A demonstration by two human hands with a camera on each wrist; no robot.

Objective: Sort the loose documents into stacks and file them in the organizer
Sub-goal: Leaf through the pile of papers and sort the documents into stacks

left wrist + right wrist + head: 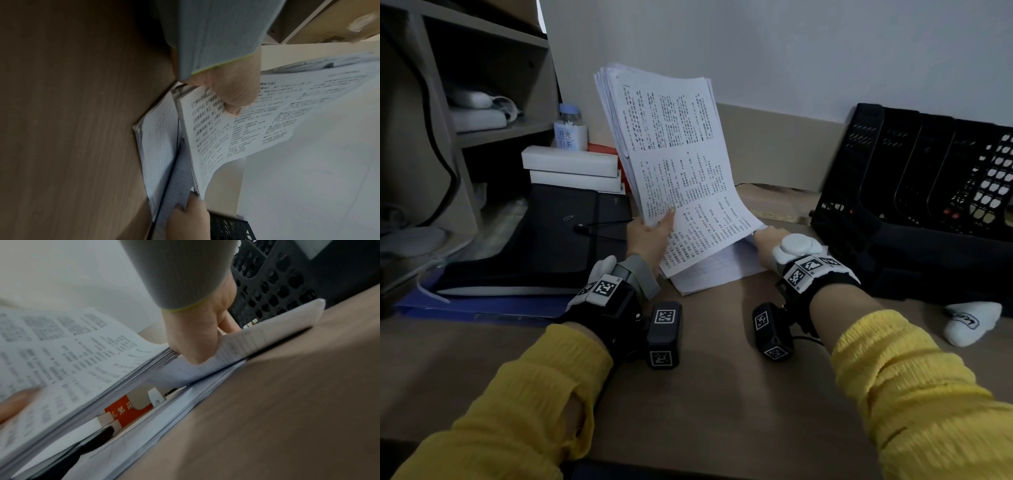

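Observation:
A thick stack of printed pages is raised off the desk, tilted up toward the wall. My left hand grips its lower left edge, thumb on the top sheet. A thinner pile of ruled forms lies flat under it on the desk. My right hand pinches the edge of sheets at the raised stack's lower right corner, thumb down on a ruled sheet. The black perforated organizer with several slots stands at the right, against the wall.
A black bag and white boxes with a labelled jar sit at the left. Shelves rise behind them. A white sock lies near the organizer. The brown desk stretches toward me.

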